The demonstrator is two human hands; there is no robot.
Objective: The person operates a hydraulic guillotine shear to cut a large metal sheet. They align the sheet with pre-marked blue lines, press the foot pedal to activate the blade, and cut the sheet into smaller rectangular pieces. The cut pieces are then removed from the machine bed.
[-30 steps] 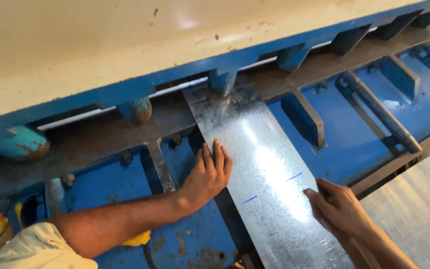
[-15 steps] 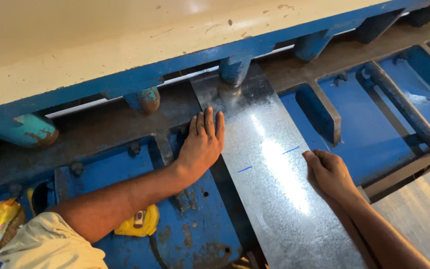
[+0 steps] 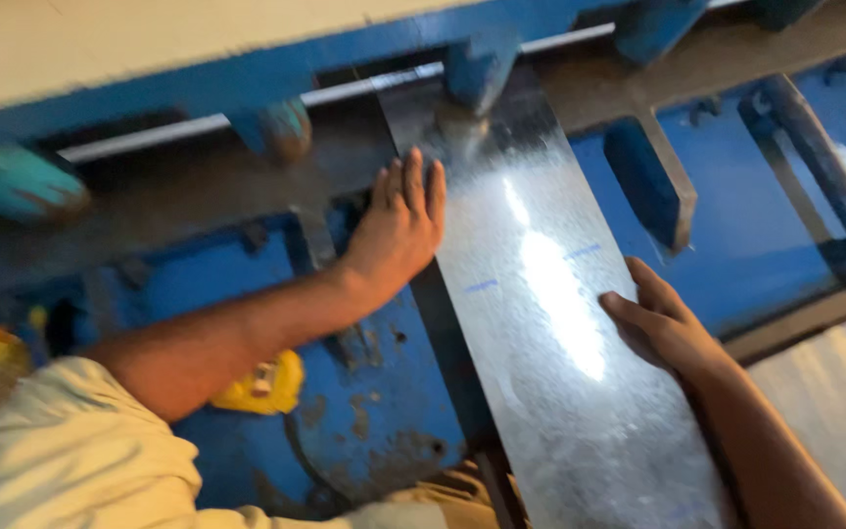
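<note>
A long shiny galvanised metal strip lies on the blue shearing machine's bed, its far end under the blade bar. Two short blue marks sit across it. My left hand lies flat with fingers together against the strip's left edge. My right hand presses on the strip's right edge, fingers pointing toward the machine. Neither hand grips anything.
The cream upper body of the machine fills the top. Blue hold-down feet hang along the blade line. Blue support arms stick out to the right. A yellow object lies under my left arm. Another metal sheet lies at right.
The view has shifted closer and to the left. Both hands stay on the strip's edges, and the strip seems pushed slightly further under the blade bar.
</note>
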